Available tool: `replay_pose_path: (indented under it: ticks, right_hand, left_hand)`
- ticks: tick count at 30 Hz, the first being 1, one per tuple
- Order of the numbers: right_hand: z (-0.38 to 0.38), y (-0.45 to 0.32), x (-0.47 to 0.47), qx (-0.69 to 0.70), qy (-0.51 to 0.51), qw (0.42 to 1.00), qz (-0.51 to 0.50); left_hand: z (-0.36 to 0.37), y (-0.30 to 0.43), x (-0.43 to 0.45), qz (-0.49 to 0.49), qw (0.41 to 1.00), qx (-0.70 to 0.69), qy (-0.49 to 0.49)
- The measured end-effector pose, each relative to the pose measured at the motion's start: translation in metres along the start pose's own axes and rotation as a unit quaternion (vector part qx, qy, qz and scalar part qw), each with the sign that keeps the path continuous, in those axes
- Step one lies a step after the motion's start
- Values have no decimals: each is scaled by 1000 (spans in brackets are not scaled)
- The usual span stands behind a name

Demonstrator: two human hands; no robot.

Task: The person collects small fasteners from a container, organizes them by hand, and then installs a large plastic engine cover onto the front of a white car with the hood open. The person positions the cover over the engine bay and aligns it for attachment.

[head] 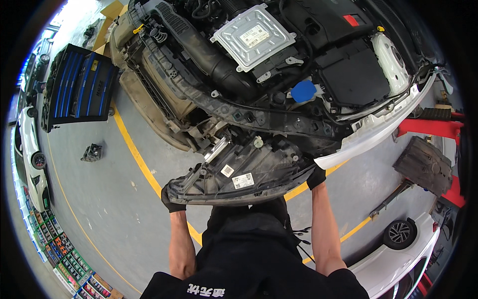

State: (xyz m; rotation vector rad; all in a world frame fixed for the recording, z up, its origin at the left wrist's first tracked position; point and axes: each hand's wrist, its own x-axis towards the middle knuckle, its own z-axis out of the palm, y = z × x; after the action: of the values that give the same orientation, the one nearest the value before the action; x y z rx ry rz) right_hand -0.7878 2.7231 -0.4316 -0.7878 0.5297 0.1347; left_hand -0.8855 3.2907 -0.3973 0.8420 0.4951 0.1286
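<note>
A car headlight assembly [261, 168], dark plastic with two white labels on its housing, spans the gap between my hands at the car's front corner. My left hand [171, 196], in a black glove, grips its left end. At the other end my gloved right hand [316, 178] holds the headlight just below the tip of the white fender [347, 149]. The housing's back edge lies close against the black front crossmember [239, 116]; whether it touches is hidden. Both hands' fingertips are mostly out of sight behind the headlight.
Above lies the open engine bay with a silver control module [254, 37] and a blue washer-fluid cap [303, 91]. A black tool cabinet [80, 84] stands left, with a dark part [92, 152] on the floor. At right are a red lift arm [429, 128], a dirty panel [424, 164] and a white car [396, 258].
</note>
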Motion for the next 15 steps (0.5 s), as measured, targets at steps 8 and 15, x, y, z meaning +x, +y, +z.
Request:
replay_pose_path:
  ticks: [8, 15]
  right_hand:
    - [49, -21, 2, -21, -57, 998, 4]
    - [9, -12, 18, 40, 34, 994, 101]
  left_hand:
    - [-9, 9, 9, -34, 999, -14, -14]
    - [5, 13, 19, -55, 998, 2, -15]
